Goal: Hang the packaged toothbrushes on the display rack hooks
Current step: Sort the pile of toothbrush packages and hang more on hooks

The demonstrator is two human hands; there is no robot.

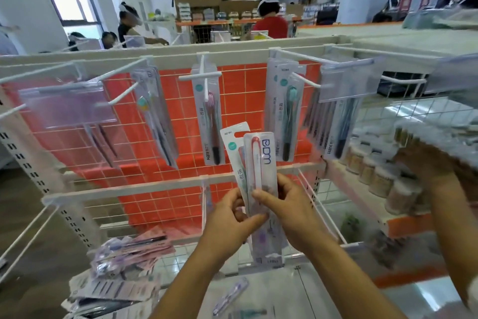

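Held packs: we see two packaged toothbrushes upright between the hands, in front of the rack's lower crossbar; the front pack (261, 163) has a red-and-white brush and purple lettering, the rear pack (232, 145) shows a teal sticker and a hang hole at its top.
Left hand: our left hand (230, 217) has its fingers curled around the lower part of the packs from the left, thumb across the front.
Right hand: our right hand (287, 210) grips the same packs from the right, fingers wrapped behind and the thumb pressed on the front pack; the two hands are close together, nearly touching.
Hung packs: one pack (208, 114) hangs on the centre hook (200, 76), a teal-brush pack (287, 111) hangs to its right, and a dark-brush group (333, 127) further right.
Rack: a white wire display rack (160, 189) with an orange tiled backing.
Loose stock: a pile of packs (124, 261) lies on the lower shelf at left, and one purple pack (230, 295) lies below our forearms.
Another arm: at the right edge someone's hand (424, 166) holds a blurred bundle.
Background: people stand beyond the rack.
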